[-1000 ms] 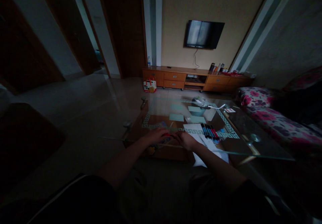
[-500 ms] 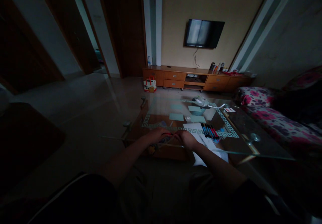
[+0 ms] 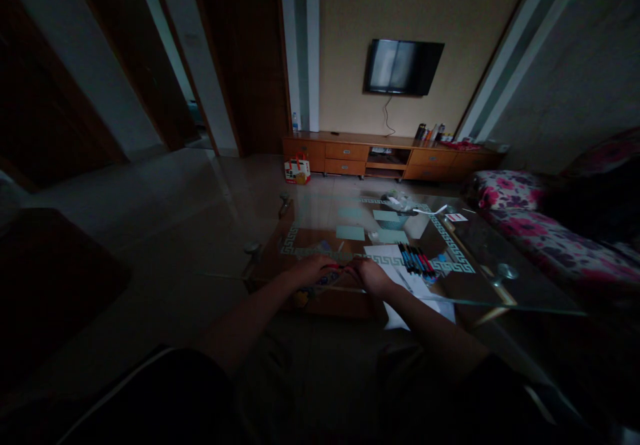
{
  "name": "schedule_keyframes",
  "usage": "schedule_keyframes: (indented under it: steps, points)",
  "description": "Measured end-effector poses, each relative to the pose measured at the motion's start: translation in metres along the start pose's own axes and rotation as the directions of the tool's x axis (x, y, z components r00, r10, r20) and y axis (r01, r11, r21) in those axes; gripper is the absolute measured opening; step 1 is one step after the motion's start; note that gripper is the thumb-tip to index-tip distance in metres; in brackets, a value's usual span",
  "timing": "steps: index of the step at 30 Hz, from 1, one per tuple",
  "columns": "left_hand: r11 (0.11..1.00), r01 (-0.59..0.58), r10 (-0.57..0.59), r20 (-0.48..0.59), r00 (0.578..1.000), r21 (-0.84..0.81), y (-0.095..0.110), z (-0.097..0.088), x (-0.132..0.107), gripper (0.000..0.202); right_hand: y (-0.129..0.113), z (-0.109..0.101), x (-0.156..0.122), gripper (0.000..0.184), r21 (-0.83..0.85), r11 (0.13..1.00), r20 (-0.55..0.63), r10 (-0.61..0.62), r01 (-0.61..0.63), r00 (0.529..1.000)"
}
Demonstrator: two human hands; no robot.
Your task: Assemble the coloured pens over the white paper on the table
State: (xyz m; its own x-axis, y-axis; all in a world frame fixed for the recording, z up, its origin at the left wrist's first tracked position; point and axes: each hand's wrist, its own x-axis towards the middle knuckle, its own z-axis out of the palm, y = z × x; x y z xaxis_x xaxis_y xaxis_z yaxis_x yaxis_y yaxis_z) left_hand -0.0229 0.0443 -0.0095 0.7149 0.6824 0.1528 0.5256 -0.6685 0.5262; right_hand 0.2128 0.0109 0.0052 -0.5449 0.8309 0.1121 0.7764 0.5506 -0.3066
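My left hand (image 3: 315, 269) and my right hand (image 3: 371, 276) meet above the near edge of the glass table (image 3: 320, 208). Between their closed fingers runs a slim red pen (image 3: 332, 267), gripped from both sides; the dim light and my fingers hide much of it. Just right of my right hand, a row of blue, red and black pens (image 3: 416, 260) lies side by side. White sheets of paper (image 3: 400, 277) are spread under and beside that row, reaching to the table's near edge.
Toward the table's far side are a crumpled clear plastic bag (image 3: 399, 201), a white strip (image 3: 430, 210) and a small card (image 3: 456, 218). A flowered sofa (image 3: 545, 222) stands right. Beyond are a low cabinet (image 3: 350, 152), a carton (image 3: 297, 170) and a wall television (image 3: 405, 66).
Both hands stay almost in place around the red pen, with only slight finger movement. The view has shifted very slightly; the row of pens and the papers lie as before.
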Motion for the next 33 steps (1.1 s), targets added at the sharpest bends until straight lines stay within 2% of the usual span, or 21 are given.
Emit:
schedule_keyframes:
  steps: [11, 15, 18, 22, 30, 33]
  points:
    - [1.000, 0.018, -0.018, 0.014, 1.000, -0.009, 0.0037, -0.0014, 0.0012, 0.033, -0.0022, -0.0021, -0.0016, 0.043, -0.028, 1.000, -0.022, 0.006, -0.006, 1.000]
    - [0.997, 0.074, -0.074, 0.038, 0.997, 0.001, 0.0013, 0.0029, 0.0022, 0.036, -0.0010, -0.0052, -0.0022, 0.038, -0.054, 0.999, -0.006, -0.004, 0.004, 1.000]
    - [0.997, 0.063, -0.064, 0.035, 0.997, 0.037, 0.0009, 0.0049, 0.0014, 0.037, 0.0003, -0.0064, -0.0036, 0.033, -0.056, 0.998, 0.004, -0.005, 0.005, 1.000]
    - [0.996, 0.041, -0.042, 0.013, 0.999, 0.081, 0.0030, 0.0025, -0.0017, 0.035, 0.0001, -0.0064, -0.0047, 0.027, -0.041, 0.999, -0.043, 0.011, -0.013, 0.999]
    - [0.998, 0.033, -0.033, 0.011, 0.999, 0.058, 0.0043, 0.0001, -0.0040, 0.035, -0.0002, -0.0043, -0.0046, 0.016, -0.025, 0.999, -0.139, 0.020, -0.024, 0.990]
    - [0.997, 0.030, -0.030, 0.006, 1.000, 0.076, 0.0054, -0.0004, -0.0034, 0.035, -0.0001, -0.0045, -0.0061, 0.020, 0.004, 1.000, -0.137, -0.002, 0.002, 0.991]
